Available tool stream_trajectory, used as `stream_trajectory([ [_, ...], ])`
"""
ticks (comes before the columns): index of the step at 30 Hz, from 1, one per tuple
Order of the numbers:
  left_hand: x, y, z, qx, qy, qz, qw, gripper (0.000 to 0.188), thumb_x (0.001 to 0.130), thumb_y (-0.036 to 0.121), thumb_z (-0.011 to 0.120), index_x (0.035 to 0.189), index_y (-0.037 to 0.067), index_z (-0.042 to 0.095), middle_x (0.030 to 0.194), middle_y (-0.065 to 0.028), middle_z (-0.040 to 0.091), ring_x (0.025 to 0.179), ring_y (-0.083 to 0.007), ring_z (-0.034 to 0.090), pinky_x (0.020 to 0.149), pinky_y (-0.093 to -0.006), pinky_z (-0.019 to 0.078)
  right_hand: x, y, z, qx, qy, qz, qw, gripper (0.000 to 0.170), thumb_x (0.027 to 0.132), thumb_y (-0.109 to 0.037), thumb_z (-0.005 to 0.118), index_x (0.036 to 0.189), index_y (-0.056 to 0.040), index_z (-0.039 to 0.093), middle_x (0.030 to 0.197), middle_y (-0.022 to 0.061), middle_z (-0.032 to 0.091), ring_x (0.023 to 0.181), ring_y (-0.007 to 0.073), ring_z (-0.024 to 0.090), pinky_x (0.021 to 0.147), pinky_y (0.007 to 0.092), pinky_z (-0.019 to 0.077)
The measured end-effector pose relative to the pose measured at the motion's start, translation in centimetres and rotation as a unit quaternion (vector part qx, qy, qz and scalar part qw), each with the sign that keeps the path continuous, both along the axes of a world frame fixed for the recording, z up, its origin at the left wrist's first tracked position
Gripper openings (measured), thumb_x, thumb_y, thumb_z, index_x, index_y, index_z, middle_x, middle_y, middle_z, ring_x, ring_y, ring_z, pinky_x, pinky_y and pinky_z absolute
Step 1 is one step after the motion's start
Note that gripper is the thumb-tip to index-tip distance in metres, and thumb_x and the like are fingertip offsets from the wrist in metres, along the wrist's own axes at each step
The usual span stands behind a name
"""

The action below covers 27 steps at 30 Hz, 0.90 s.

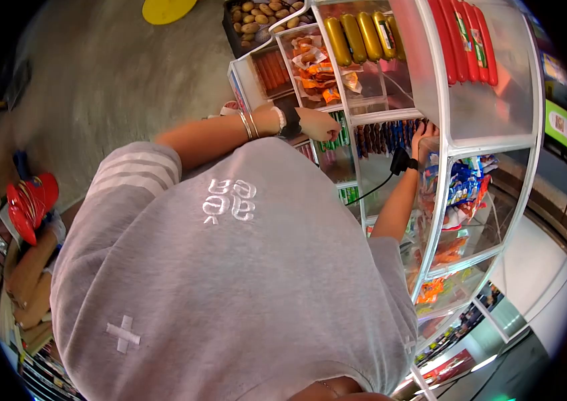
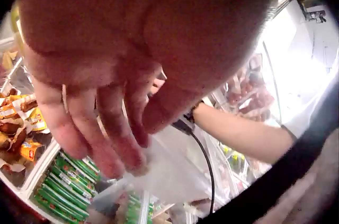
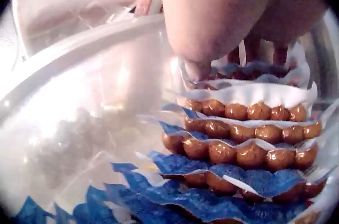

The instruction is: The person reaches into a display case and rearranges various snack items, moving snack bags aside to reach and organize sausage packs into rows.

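Observation:
In the head view, my left hand hangs over a compartment of green packs. The left wrist view has its fingers loosely bent above green packs, beside a clear plastic surface; nothing shows held. My right hand is at the far end of a row of sausage packs. Close up in the right wrist view, that hand grips packs at the back of the row, thumb at the left and fingers behind. Brown, bead-like sausages with blue and white wrapping line up in front.
Yellow sausages, red sausages and orange packs fill neighbouring compartments. White shelf frames stand around both hands. A black cable runs from the right wrist. Potatoes lie in a crate at the top.

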<state>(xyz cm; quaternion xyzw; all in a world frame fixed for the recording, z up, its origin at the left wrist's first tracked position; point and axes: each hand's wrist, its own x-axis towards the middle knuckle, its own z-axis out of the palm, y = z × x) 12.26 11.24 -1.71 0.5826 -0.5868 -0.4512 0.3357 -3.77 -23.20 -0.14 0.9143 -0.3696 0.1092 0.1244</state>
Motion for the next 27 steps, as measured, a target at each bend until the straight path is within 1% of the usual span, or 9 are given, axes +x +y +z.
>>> stream_trajectory([
  [3, 2.2, -0.5, -0.3, -0.002, 0.004, -0.021, 1.000, 0.027, 0.085, 0.023, 0.050, 0.100, 0.004, 0.062, 0.089, -0.0133, 0.064, 0.084, -0.0267, 0.061, 0.075, -0.0389, 0.0473, -0.7, 7.3, 3.6, 0.116, -0.105, 0.026, 0.987, 0.050, 0.089, -0.029, 0.056, 0.129, -0.0010, 0.045, 0.122, 0.0215, 0.055, 0.109, 0.0414, 0.051, 0.095, 0.0443, 0.0406],
  [4, 3.7, -0.5, -0.4, -0.016, 0.007, 0.013, 1.000, 0.029, 0.087, 0.026, 0.050, 0.101, 0.004, 0.062, 0.089, -0.0123, 0.064, 0.084, -0.0259, 0.060, 0.076, -0.0383, 0.0474, -1.0, 9.7, 4.4, 0.174, -0.095, -0.100, 0.975, 0.058, 0.092, -0.033, 0.053, 0.135, 0.0016, 0.035, 0.126, 0.0211, 0.052, 0.112, 0.0378, 0.051, 0.096, 0.0421, 0.0398],
  [7, 8.8, 1.8, -0.4, -0.025, 0.028, 0.185, 0.982, 0.028, 0.094, 0.020, 0.047, 0.109, 0.001, 0.060, 0.096, -0.0122, 0.064, 0.088, -0.0218, 0.061, 0.078, -0.0323, 0.0482, -3.6, 14.9, 4.9, 0.228, -0.218, 0.117, 0.942, 0.029, 0.092, -0.022, 0.053, 0.109, 0.0000, 0.062, 0.107, 0.0209, 0.062, 0.102, 0.0353, 0.058, 0.088, 0.0401, 0.0447],
  [9, 11.6, 4.5, 2.4, -0.011, 0.048, 0.240, 0.970, 0.026, 0.094, 0.018, 0.046, 0.105, -0.002, 0.060, 0.093, -0.0100, 0.065, 0.088, -0.0181, 0.060, 0.081, -0.0311, 0.0467, -7.3, 17.5, 3.2, 0.369, -0.170, 0.161, 0.899, 0.020, 0.088, -0.015, 0.056, 0.100, -0.0014, 0.065, 0.095, 0.0171, 0.065, 0.093, 0.0343, 0.060, 0.084, 0.0393, 0.0464],
  [12, 14.6, 8.3, 1.3, -0.002, 0.039, 0.303, 0.952, 0.022, 0.094, 0.017, 0.046, 0.093, -0.002, 0.058, 0.086, -0.0085, 0.064, 0.082, -0.0153, 0.060, 0.078, -0.0276, 0.0468, -9.6, 23.6, 3.7, 0.311, -0.077, 0.083, 0.944, 0.015, 0.085, -0.017, 0.061, 0.089, -0.0041, 0.068, 0.073, 0.0141, 0.064, 0.065, 0.0282, 0.061, 0.060, 0.0380, 0.0463],
  [13, 14.3, 9.1, 1.8, -0.012, 0.027, 0.348, 0.937, 0.023, 0.094, 0.018, 0.047, 0.090, -0.002, 0.058, 0.081, -0.0081, 0.063, 0.077, -0.0153, 0.060, 0.074, -0.0278, 0.0483, -10.5, 25.1, 3.4, 0.373, -0.156, 0.055, 0.913, 0.015, 0.084, -0.018, 0.063, 0.087, -0.0050, 0.069, 0.067, 0.0160, 0.061, 0.057, 0.0296, 0.059, 0.052, 0.0386, 0.0438],
  [17, 13.2, 9.3, 5.6, -0.025, 0.016, 0.384, 0.923, 0.025, 0.093, 0.015, 0.043, 0.071, 0.004, 0.051, 0.055, 0.0002, 0.043, 0.050, -0.0070, 0.040, 0.045, -0.0245, 0.0316, -10.9, 28.6, 6.2, 0.247, -0.229, 0.030, 0.941, 0.010, 0.080, -0.012, 0.066, 0.089, -0.0073, 0.067, 0.069, 0.0131, 0.062, 0.060, 0.0286, 0.060, 0.055, 0.0365, 0.0453],
  [23, 9.8, 0.9, 21.4, -0.203, 0.015, 0.161, 0.966, 0.018, 0.084, 0.003, 0.040, 0.068, 0.000, 0.047, 0.057, -0.0029, 0.045, 0.051, -0.0090, 0.043, 0.048, -0.0242, 0.0333, -11.2, 29.9, 17.3, 0.362, -0.418, 0.071, 0.830, 0.007, 0.072, 0.000, 0.060, 0.078, -0.0032, 0.060, 0.068, 0.0088, 0.061, 0.062, 0.0234, 0.061, 0.058, 0.0309, 0.0476],
  [27, 6.7, -2.8, 32.2, -0.323, -0.038, -0.143, 0.935, 0.009, 0.069, -0.003, 0.044, 0.065, 0.002, 0.051, 0.059, -0.0054, 0.051, 0.053, -0.0187, 0.050, 0.050, -0.0292, 0.0388, -14.8, 28.7, 25.5, 0.213, -0.456, 0.239, 0.830, 0.017, 0.061, 0.005, 0.057, 0.076, -0.0025, 0.059, 0.067, 0.0103, 0.058, 0.058, 0.0269, 0.057, 0.052, 0.0355, 0.0448],
])
